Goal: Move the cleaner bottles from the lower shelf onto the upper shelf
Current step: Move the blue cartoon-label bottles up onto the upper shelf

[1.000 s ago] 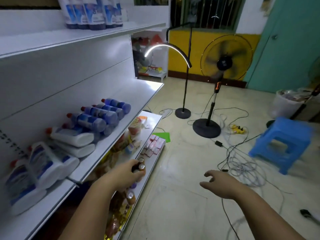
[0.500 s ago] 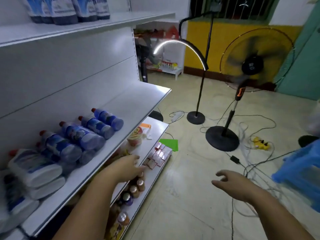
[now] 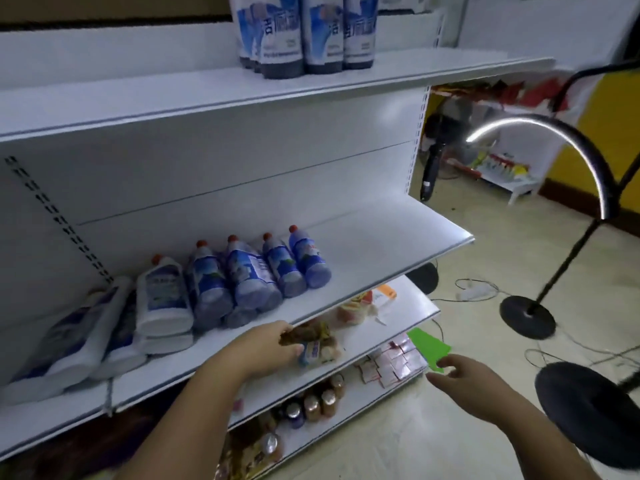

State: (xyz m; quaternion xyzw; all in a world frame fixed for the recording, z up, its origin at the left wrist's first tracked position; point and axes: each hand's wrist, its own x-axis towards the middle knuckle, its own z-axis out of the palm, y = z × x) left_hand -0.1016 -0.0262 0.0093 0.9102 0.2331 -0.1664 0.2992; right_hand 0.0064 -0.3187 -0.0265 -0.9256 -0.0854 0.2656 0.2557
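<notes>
The only writing I can make out is on the upright bottles (image 3: 322, 32) on the upper shelf (image 3: 173, 95), high above the lower shelf (image 3: 381, 244): large blue Chinese characters on white wrappers, too blurred to read for certain. On the lower shelf itself, toward its left half, the blue bottles (image 3: 249, 275) lie on their sides in a stacked row, red caps to the back wall and round bases outward; one shows a white panel of print too small to read. Just left of them lie squat white bottles (image 3: 162, 296) of smooth plastic, also red-capped. Both shelves are flat white metal with a thin lip. Just below the lower shelf's front edge, the left hand (image 3: 263, 351) has its curled fingertips at a crinkly brown packet (image 3: 304, 336); I cannot tell whether it grips it. The right hand (image 3: 464, 375) hovers well out from the lower shelf over the floor, fingers loosely spread and holding nothing. Further below the lower shelf stand small jars (image 3: 311, 403) with shiny lids. Half a second ago the left hand was lower, over those jars, and the standing fan filled the right side; now the shelving fills the scene, and right of the lower shelf a curved lamp (image 3: 554, 133) glows.
</notes>
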